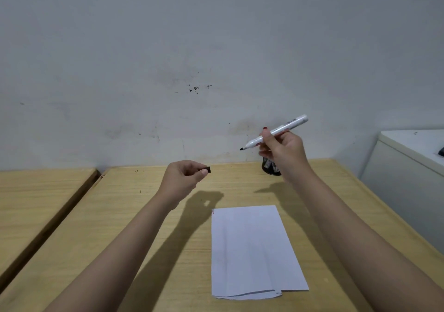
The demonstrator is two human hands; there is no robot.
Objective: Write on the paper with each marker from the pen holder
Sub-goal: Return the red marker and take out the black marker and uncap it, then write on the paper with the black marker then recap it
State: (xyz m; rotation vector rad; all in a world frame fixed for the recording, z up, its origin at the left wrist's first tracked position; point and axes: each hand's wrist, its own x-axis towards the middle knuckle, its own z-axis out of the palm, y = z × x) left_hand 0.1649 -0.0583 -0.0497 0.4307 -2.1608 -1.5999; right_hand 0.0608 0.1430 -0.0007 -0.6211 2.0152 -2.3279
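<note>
My right hand (282, 150) holds a white marker (292, 122) in the air above the table, uncapped, its black tip pointing left. My left hand (183, 176) pinches the marker's black cap (208, 169) between thumb and fingers, a short way left of the tip. A white sheet of paper (252, 249) lies on the wooden table (144, 215) below and between the hands, with a tiny red mark at its top left corner. The black mesh pen holder (270, 167) stands behind my right wrist, mostly hidden by it.
A second wooden table (36, 203) stands on the left across a narrow gap. A white cabinet (408, 167) sits at the right. A stained white wall runs along the back.
</note>
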